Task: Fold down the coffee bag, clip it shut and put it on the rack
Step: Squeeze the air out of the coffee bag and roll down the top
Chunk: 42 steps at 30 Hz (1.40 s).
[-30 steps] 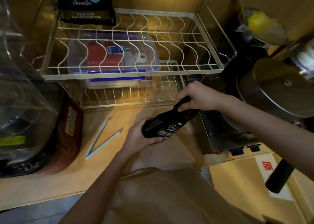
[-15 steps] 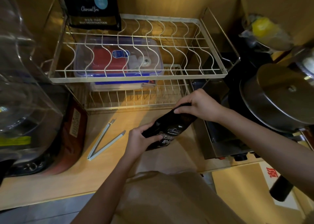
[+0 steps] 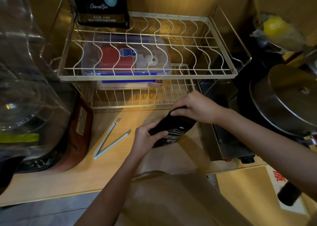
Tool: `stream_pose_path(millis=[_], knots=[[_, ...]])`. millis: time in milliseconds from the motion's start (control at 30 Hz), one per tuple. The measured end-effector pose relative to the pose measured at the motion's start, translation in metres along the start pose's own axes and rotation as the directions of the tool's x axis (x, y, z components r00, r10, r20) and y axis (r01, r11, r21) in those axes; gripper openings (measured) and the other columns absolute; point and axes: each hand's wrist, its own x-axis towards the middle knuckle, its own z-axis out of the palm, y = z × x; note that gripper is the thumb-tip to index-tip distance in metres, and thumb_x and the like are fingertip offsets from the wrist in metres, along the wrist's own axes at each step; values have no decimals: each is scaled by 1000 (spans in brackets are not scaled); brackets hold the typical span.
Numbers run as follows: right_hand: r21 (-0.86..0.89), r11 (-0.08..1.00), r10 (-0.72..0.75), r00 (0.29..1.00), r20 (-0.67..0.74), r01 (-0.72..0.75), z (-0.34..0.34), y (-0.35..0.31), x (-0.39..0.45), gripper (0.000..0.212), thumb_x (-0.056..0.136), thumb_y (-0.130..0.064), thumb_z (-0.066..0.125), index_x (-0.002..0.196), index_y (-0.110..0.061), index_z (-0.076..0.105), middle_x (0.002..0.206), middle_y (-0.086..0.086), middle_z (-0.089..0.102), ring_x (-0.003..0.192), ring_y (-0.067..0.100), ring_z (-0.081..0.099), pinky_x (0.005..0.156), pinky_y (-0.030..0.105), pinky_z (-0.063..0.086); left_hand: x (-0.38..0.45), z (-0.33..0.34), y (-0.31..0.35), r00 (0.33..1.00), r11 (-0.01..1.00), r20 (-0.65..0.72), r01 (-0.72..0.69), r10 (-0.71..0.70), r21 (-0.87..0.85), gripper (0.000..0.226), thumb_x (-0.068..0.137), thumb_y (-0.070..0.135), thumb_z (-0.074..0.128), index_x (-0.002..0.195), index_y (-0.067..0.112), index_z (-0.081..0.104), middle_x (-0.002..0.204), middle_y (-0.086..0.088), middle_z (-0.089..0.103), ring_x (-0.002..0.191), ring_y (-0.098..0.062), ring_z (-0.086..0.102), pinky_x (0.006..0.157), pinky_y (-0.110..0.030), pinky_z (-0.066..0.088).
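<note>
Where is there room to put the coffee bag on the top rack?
The top rack is bare from the other black bag in its back left corner across to the right. The counter's left side is crowded by the clip.

Warm, dim yellow light is washing over the scene, pooling brightest on the wooden counter (image 3: 109, 123) just below the wire rack (image 3: 147, 76) and fading toward every edge. The rack's wires are casting thin shadows onto the wall behind. Corners are sinking into near black, and the wide-angle lens is bowing straight lines outward. Glare is streaking the clear plastic dome (image 3: 20, 57) at left, which is looking soft and smeared.
</note>
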Motion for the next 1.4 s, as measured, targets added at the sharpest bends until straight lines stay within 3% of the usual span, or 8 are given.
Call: stream_pose_path(millis=[267,400,633,733,833,1033,1267,1400], knots=[[-58,998,41,995,91,-36,0,-5,11,22,89,-19,54,104,-10,68,103,7,72,98,16,64,89,37,50,1,1,-12,988,980,-36,144,-150,-136,5,73,12,72,77,14,74,72,-4,73,76,-21,67,72,-43,54],[-78,997,28,995,97,-20,2,-9,18,21,88,-18,56,102,-9,68,101,7,73,96,19,65,88,41,50,2,-1,-14,985,969,-39,158,-168,-190,13,74,8,71,73,-5,68,76,-24,69,72,-23,60,69,-40,47],[-37,998,46,991,122,-42,2,-17,31,18,86,-17,59,99,-9,69,97,8,72,91,19,64,83,41,52,6,-13,-7,981,975,133,158,-138,-155,22,69,3,73,89,11,68,82,4,70,76,-4,68,66,-20,55],[-66,997,40,990,135,-31,6,-23,38,18,85,-18,59,96,-8,69,94,9,72,87,20,65,80,43,53,9,-15,-8,984,981,94,159,-149,-111,8,71,8,73,67,11,67,66,3,70,67,-9,65,59,-25,51],[-107,993,62,989,136,-47,5,-27,46,18,84,-19,61,96,-7,70,93,10,72,86,21,64,80,43,53,12,-22,-9,979,972,70,200,-193,-119,27,70,16,75,71,-9,65,74,-18,73,73,-23,65,66,-34,49],[-108,993,66,994,86,-56,9,-30,52,19,84,-19,61,95,-7,69,93,12,72,88,23,64,80,45,52,15,-34,-1,971,963,109,227,-212,-148,4,74,7,71,73,11,70,58,10,72,64,-9,68,55,-20,53],[245,966,133,971,-197,-82,6,-14,17,47,76,-23,71,121,-17,57,121,-1,63,110,8,56,93,23,45,11,-29,3,980,950,51,200,-194,-239,10,77,6,67,79,-3,69,61,6,74,64,-11,69,57,-18,54],[682,702,406,902,-150,-203,33,16,-16,86,61,-17,83,134,-23,38,138,-4,47,127,7,43,106,27,33,7,-32,0,976,929,40,215,-213,-302,9,78,5,63,84,4,70,67,6,75,71,-11,70,63,-18,56]])
